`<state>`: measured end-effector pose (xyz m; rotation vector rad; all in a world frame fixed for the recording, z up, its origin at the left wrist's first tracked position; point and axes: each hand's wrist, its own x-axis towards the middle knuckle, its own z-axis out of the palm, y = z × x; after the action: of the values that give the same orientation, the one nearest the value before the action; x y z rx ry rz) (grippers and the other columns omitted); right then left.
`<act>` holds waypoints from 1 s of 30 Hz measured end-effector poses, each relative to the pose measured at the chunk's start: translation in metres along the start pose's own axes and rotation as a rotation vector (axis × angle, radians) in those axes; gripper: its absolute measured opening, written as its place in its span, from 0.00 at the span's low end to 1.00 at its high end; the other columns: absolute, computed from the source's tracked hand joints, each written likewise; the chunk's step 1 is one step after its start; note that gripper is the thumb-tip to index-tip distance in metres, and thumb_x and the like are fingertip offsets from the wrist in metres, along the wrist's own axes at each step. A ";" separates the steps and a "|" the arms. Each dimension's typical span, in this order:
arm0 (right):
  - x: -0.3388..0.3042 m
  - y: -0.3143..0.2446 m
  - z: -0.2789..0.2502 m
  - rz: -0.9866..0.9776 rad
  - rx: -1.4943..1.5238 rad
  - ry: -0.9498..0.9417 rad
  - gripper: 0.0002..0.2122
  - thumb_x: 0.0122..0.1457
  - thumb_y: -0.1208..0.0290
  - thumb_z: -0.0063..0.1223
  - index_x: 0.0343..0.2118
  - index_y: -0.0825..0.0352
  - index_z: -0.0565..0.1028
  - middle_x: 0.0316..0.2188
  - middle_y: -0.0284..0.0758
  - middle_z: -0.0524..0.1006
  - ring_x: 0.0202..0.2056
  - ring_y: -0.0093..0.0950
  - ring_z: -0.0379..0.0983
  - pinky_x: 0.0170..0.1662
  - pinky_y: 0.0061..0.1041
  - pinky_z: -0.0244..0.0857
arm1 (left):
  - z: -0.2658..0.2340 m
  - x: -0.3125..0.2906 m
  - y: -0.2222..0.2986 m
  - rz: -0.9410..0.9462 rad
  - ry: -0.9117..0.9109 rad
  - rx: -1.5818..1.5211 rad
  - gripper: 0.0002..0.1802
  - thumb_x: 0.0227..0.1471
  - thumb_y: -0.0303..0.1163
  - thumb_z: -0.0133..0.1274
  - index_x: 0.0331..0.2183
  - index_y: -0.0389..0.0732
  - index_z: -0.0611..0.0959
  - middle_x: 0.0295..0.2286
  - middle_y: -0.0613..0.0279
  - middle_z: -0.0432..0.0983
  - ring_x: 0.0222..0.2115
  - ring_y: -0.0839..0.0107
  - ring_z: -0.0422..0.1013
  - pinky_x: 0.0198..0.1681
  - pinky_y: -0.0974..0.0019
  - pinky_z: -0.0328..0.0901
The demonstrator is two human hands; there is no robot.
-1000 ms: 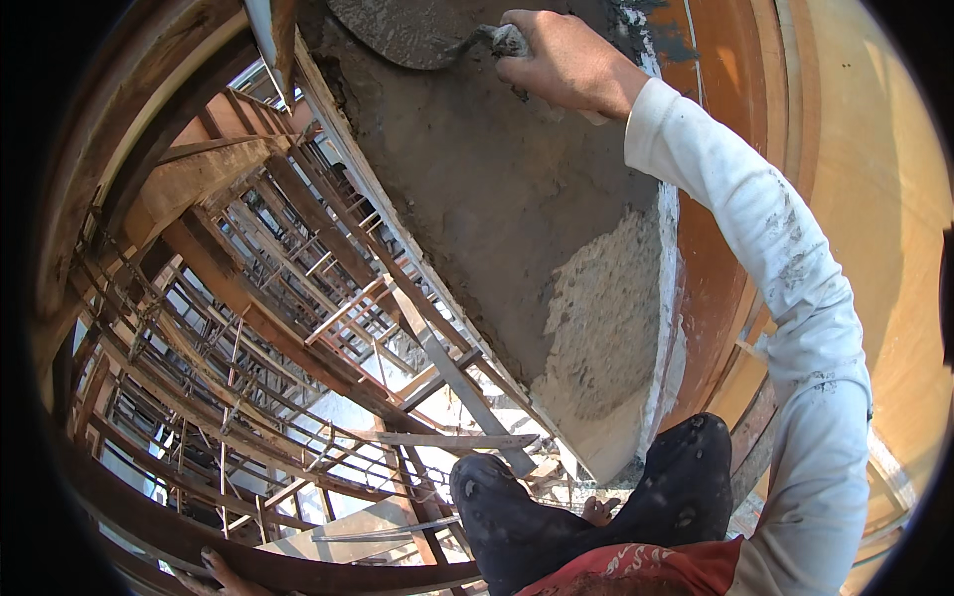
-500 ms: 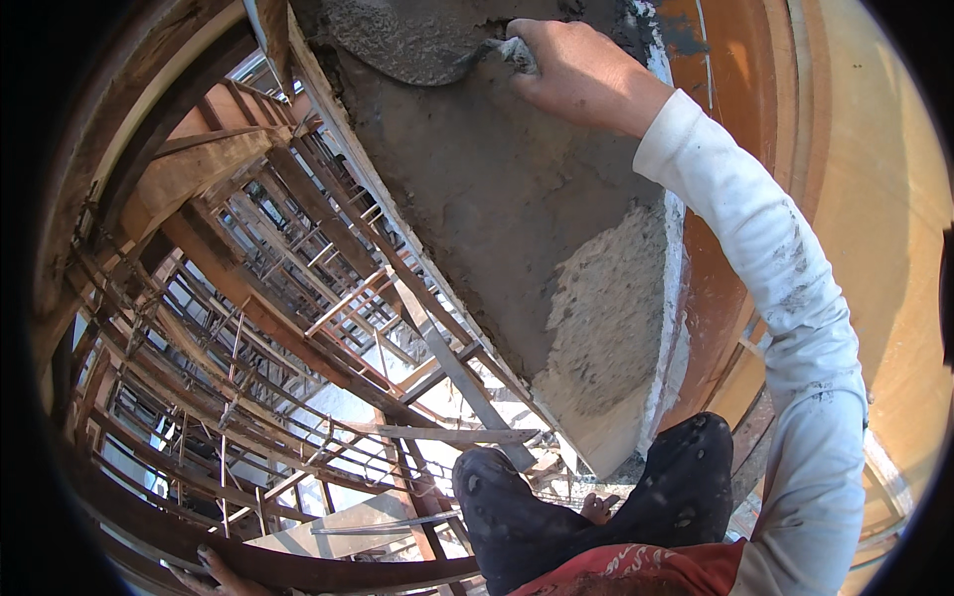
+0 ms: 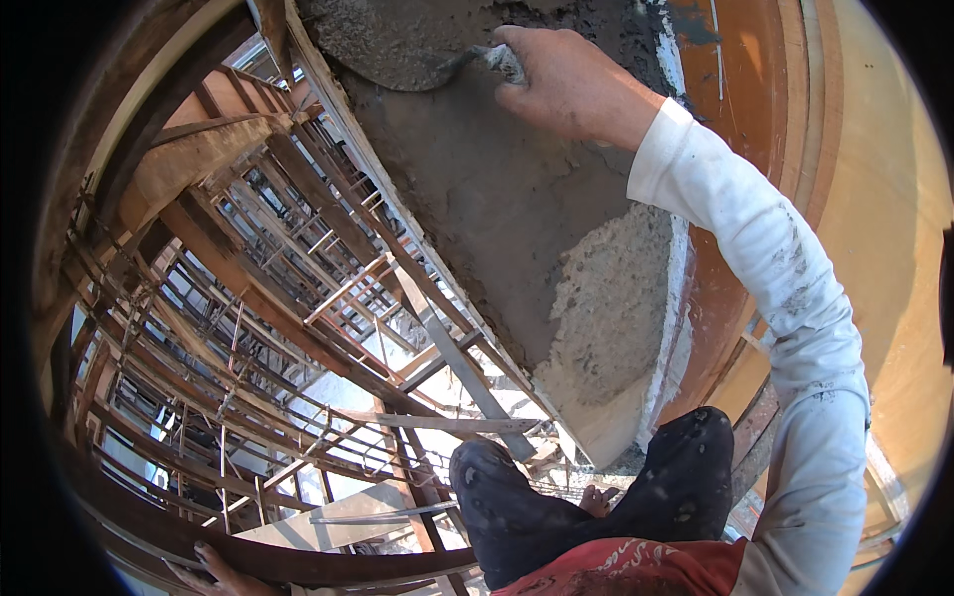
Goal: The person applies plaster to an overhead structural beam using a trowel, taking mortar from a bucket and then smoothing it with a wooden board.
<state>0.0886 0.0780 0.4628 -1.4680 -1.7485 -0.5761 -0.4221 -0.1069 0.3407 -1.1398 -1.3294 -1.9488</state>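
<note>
Your right hand [image 3: 571, 84] has its fingers wrapped around the trowel [image 3: 397, 45] handle; tilt it and wet mortar [image 3: 517, 199] could drop through the scaffolding [image 3: 248, 328]. Left hand [image 3: 224, 571] fingers grip a beam.

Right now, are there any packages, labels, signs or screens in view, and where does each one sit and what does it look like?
None in view.
Only the right hand holding a trowel against the grey mortar surface, beside wooden scaffolding.
The left hand grips a curved wooden rail at the bottom edge.
</note>
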 end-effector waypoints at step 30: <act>-0.101 0.022 0.081 0.060 0.096 -0.083 0.21 0.56 0.68 0.59 0.52 0.68 0.72 0.30 0.49 0.81 0.36 0.48 0.80 0.43 0.43 0.72 | -0.012 0.013 -0.024 -0.087 0.050 0.271 0.49 0.55 0.51 0.61 0.64 0.28 0.61 0.57 0.37 0.67 0.54 0.54 0.70 0.57 0.56 0.65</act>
<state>0.0927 0.0820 0.3321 -1.4905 -1.7637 -0.3999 -0.4519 -0.1081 0.3383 -0.9111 -1.5823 -1.7754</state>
